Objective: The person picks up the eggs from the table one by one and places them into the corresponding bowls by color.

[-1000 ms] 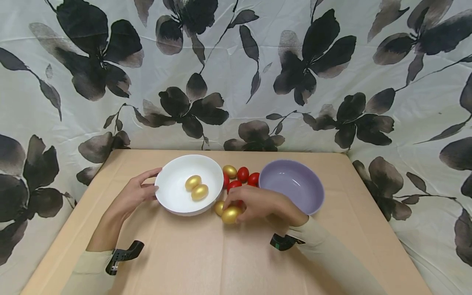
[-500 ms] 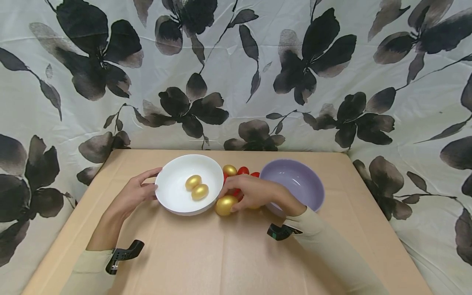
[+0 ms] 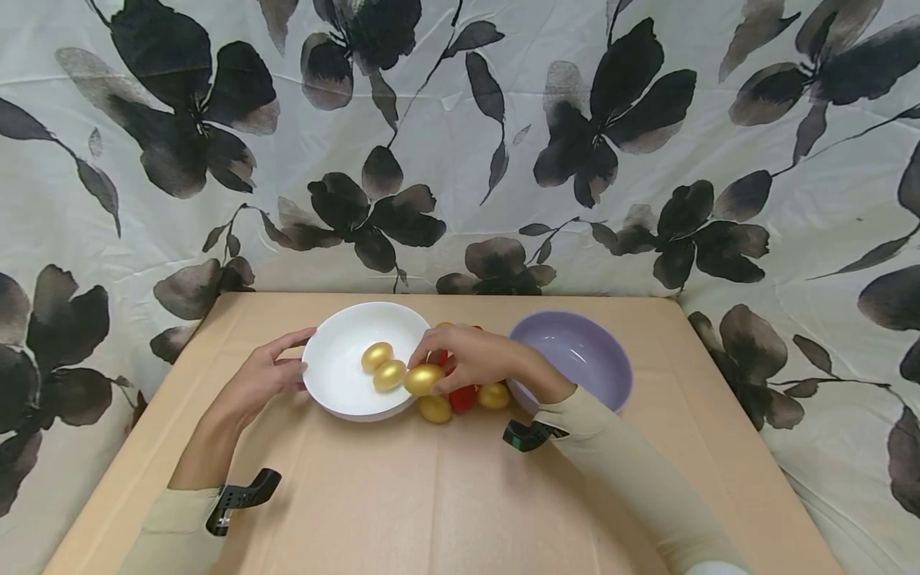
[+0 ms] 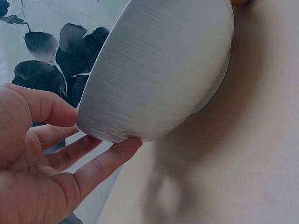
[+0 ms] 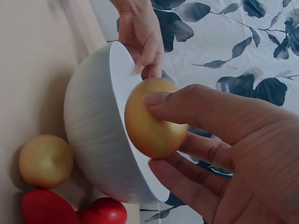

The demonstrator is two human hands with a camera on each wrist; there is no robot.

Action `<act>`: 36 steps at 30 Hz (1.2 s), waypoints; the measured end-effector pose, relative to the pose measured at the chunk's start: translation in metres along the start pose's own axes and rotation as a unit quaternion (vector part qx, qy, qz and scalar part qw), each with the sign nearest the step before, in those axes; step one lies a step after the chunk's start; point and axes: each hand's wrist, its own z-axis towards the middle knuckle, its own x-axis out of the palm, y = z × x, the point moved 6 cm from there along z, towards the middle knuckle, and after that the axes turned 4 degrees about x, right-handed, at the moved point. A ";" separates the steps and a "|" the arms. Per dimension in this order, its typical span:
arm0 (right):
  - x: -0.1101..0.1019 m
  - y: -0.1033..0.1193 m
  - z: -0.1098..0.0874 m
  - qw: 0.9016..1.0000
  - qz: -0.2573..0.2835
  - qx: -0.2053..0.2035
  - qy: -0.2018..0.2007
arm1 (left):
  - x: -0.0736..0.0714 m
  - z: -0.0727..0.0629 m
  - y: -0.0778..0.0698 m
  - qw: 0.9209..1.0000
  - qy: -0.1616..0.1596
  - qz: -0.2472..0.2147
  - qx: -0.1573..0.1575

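My right hand pinches a gold egg between thumb and fingertips, over the right rim of a white bowl. Two more gold eggs lie inside that bowl. At the bowl's left side, my left hand touches the rim and outer wall with its fingertips, fingers fairly straight, as the left wrist view shows. Beneath my right hand sit several red eggs and gold eggs on the table, some hidden by the hand.
A purple bowl stands to the right, partly behind my right forearm. The wooden table ends at a white cloth with dark flowers. Both wrists carry a black strap device.
My right hand lifts the gold egg from the table's egg group and brings it up and left to the white bowl's rim. My left hand stays in place.
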 end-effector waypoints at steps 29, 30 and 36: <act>0.012 -0.011 0.043 0.998 -0.049 0.030 0.032 | 0.003 -0.003 0.003 1.000 0.000 -0.002 0.020; 0.013 -0.011 0.044 0.997 -0.058 0.030 0.033 | 0.003 -0.004 0.004 1.000 -0.001 -0.002 0.021; 0.021 -0.011 0.048 0.991 -0.117 0.048 0.042 | 0.006 -0.009 0.005 1.000 -0.007 -0.004 0.023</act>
